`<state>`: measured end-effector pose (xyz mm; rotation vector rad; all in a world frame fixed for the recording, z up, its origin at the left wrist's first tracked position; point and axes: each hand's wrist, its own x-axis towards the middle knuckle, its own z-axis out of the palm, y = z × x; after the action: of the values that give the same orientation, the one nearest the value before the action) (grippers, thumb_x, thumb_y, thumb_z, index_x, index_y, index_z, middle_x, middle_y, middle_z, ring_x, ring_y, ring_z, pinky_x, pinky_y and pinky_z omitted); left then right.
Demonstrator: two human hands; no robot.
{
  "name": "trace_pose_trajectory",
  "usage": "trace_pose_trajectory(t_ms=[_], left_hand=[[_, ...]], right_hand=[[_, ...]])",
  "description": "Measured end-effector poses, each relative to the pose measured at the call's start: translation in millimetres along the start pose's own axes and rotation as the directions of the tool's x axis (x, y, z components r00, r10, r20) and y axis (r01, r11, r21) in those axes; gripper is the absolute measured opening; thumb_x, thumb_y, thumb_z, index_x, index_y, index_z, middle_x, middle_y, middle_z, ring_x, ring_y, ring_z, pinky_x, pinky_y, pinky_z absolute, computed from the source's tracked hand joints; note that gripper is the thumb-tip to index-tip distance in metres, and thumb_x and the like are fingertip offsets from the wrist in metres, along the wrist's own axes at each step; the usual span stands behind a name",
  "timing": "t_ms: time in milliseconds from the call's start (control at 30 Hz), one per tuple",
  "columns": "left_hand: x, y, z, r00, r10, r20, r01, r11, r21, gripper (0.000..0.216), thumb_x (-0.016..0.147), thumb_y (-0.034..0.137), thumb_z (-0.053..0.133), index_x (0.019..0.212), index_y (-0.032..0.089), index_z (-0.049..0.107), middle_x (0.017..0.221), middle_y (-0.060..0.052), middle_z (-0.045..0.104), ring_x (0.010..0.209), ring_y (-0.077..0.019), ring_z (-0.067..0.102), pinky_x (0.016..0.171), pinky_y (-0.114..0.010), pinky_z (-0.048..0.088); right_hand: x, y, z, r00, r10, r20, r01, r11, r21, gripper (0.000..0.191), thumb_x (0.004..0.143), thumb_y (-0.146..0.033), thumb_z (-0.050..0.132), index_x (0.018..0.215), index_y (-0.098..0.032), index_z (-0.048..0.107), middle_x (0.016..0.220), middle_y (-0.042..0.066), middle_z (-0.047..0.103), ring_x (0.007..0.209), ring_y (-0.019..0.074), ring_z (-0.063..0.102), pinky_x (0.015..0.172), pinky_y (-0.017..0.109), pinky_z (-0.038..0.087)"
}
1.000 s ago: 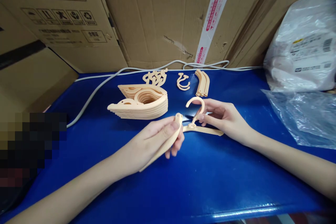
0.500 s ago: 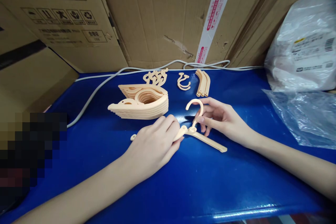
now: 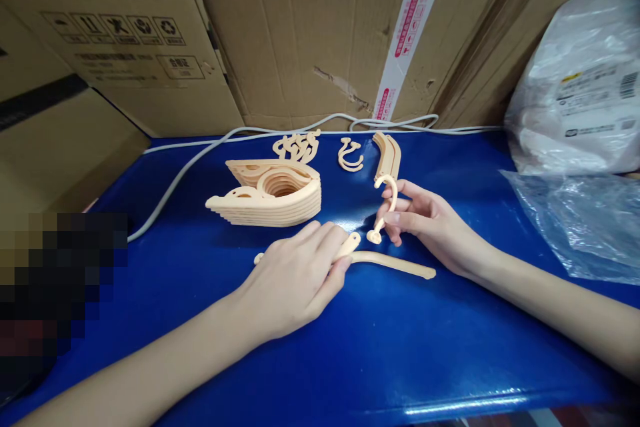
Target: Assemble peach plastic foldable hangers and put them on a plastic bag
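Hook piece [image 3: 395,197] of a pale plastic hanger, held upright above the blue tabletop [image 3: 350,360], just beyond the hanger's arm pieces. The right hand [image 3: 425,213] pinches its lower stem between thumb and fingers; the remaining fingers are loosely curled behind it. The left hand [image 3: 303,273] lies palm down, thumb and fingers closed around the holed arm [image 3: 351,243], whose rounded end projects beyond the fingers. The slim arm [image 3: 395,263] extends from beneath those fingers toward the right; how firmly its inner end is gripped cannot be told, as the hand covers it.

Half a second ago the foot of the hook met the arms near their ends. It now stands apart from both, with a strip of blue showing between, and the hook has shifted slightly up and to the right. The left hand stays nearly where it was. This gap suggests that hook and arms are unfastened at this moment, so their ends would need realigning before they could meet.

Beyond the hands lie a stack of folded hangers [image 3: 270,203], a cluster of small parts [image 3: 300,147], two loose hooks [image 3: 353,167] and a bundle of curved strips [image 3: 386,155]. The tip of the held hook overlaps the bundle in this view; contact cannot be judged.
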<state>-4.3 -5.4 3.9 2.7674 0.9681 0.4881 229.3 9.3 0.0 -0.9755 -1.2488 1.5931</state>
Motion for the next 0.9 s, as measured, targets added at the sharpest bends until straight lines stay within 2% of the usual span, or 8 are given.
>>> trace_pose_trajectory(t_ms=[200,433,567,900], left_hand=[[0.2,0.1,0.4,0.997,0.068,-0.048,-0.07,0.997,-0.022,0.02,0.105,0.023,0.031,0.104,0.017,0.05,0.09,-0.001,0.059,0.079,-0.0196,0.052,0.07,-0.033,0.044],[2.5,1.7,1.6,0.988,0.123,-0.095,-0.126,0.992,-0.027,0.015,0.105,0.021,0.035,0.101,0.017,0.05,0.089,-0.001,0.059,0.078,-0.0185,0.052,0.071,-0.03,0.041],[2.9,1.6,2.1,0.983,0.144,-0.111,-0.144,0.99,0.006,0.015,0.105,0.022,0.036,0.107,0.016,0.05,0.089,-0.001,0.061,0.078,-0.0192,0.053,0.07,-0.03,0.041],[1.9,-0.1,5.5,0.982,0.136,-0.128,-0.135,0.991,0.014,0.023,0.105,0.026,0.037,0.102,0.014,0.056,0.087,-0.003,0.061,0.075,-0.0188,0.054,0.069,-0.03,0.042]], right_hand=[[-0.2,-0.8,0.4,1.0,0.014,0.009,-0.014,1.0,-0.001,0.035,0.082,-0.022,0.074,0.109,-0.02,0.052,0.074,-0.004,0.068,0.056,0.0051,0.054,0.057,0.019,0.047],[0.7,0.7,-0.6,1.0,0.015,0.022,-0.014,1.0,-0.02,0.043,0.083,-0.021,0.073,0.12,-0.02,0.051,0.078,-0.003,0.07,0.057,0.0059,0.056,0.06,0.021,0.047],[0.0,-0.2,-0.8,0.999,0.017,0.035,-0.017,1.0,-0.011,0.041,0.083,-0.022,0.073,0.119,-0.02,0.052,0.077,-0.003,0.071,0.058,0.0062,0.057,0.061,0.021,0.048],[-0.9,0.1,-0.1,0.998,0.021,0.056,-0.022,1.0,0.013,0.035,0.085,-0.021,0.072,0.113,-0.021,0.051,0.082,-0.002,0.073,0.058,0.0057,0.059,0.059,0.02,0.047]])
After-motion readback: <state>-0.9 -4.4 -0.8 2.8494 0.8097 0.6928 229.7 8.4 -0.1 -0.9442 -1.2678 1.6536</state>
